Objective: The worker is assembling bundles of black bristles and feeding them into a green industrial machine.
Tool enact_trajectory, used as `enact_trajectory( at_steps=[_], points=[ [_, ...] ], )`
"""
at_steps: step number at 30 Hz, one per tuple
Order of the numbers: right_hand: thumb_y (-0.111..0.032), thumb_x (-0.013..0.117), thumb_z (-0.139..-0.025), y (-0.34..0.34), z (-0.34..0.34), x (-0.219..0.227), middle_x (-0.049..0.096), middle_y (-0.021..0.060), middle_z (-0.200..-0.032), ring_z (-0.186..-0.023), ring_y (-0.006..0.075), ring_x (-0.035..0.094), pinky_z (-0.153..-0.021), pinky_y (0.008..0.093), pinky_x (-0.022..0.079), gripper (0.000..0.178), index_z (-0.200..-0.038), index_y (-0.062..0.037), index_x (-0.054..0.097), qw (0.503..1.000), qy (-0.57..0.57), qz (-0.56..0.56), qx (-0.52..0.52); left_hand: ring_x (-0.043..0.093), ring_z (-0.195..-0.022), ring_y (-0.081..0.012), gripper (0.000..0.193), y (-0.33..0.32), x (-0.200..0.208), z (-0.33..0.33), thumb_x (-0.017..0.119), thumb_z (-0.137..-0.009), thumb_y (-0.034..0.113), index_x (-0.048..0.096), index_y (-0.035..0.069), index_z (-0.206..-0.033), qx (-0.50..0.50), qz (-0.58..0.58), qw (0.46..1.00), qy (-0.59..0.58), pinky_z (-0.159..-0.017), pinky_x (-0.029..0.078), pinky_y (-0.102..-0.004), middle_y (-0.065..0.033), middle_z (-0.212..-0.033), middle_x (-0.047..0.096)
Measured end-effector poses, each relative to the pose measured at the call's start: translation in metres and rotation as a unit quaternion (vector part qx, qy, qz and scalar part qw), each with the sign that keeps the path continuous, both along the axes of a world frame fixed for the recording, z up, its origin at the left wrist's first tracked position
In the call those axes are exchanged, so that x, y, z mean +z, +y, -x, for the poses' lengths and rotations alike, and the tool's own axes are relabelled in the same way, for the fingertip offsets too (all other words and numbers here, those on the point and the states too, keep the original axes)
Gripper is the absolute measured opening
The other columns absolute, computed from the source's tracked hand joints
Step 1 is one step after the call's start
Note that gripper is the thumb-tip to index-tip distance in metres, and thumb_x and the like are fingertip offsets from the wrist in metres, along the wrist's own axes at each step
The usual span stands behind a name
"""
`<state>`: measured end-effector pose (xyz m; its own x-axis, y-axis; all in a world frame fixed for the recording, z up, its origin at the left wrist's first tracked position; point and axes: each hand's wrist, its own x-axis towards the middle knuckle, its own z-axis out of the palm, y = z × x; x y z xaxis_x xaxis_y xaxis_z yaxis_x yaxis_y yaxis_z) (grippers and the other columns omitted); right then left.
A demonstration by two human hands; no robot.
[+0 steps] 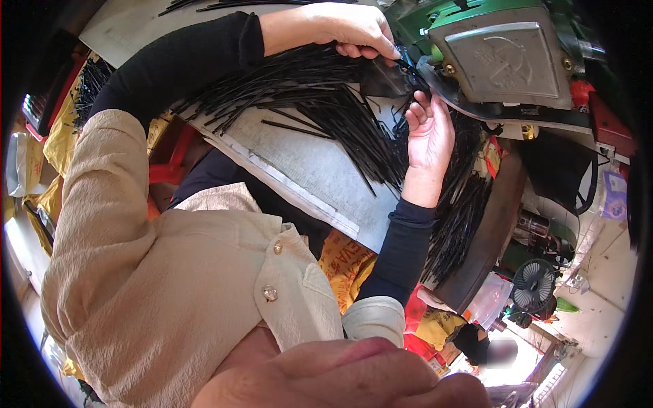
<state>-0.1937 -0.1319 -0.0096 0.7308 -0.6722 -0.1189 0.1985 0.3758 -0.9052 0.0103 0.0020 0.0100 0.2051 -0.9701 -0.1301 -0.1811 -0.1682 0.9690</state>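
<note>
My left hand [360, 32] reaches across the far side and pinches the end of a thin black strip [406, 66] at the green machine [500, 54]. Below it, my right hand [430, 132] is raised palm-up with curled fingers, its fingertips at the machine's dark lower edge. What those fingers grip is too small to make out. Piles of thin black rods [333, 126] spread over the pale worktable [299, 160] beside both hands. A dark, shiny flat piece [384, 78] lies between the hands, near the machine.
More black rods [469, 211] heap along a brown wooden edge [500, 224] at the right. Beyond are a small black fan [534, 285] and a black bag [554, 170]. A red stool [173, 160] stands under the table's left side. Another person [486, 347] is at the lower right.
</note>
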Motion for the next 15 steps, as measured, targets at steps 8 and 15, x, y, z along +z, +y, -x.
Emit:
enact_trajectory(
  at_steps=[8,15],
  points=[
    [-0.01,0.054,-0.09,0.0,0.0,0.003,0.062,0.0188,-0.097,-0.078,0.0223,0.065,-0.066,0.032,0.057,0.023,-0.11,0.0008,0.052,0.999,-0.014,0.032,-0.015,0.038,-0.039,-0.008,0.028,-0.001,0.009,-0.008,0.058,-0.084,0.027,0.064,0.002,-0.076,-0.034,0.016,0.999,-0.022,-0.037,0.03,-0.0253,0.0016,-0.051,0.047],
    [-0.008,0.066,-0.083,0.034,-0.004,0.021,0.062,0.0046,-0.092,-0.083,0.0105,0.056,-0.075,0.0252,0.047,0.016,-0.096,0.0008,0.063,0.875,0.189,0.446,-0.016,0.037,-0.039,-0.0054,0.031,0.011,0.01,-0.012,0.059,-0.085,0.031,0.066,0.001,-0.083,-0.114,-0.006,0.993,-0.037,-0.036,0.028,-0.0215,0.0031,-0.052,0.046]
  ],
)
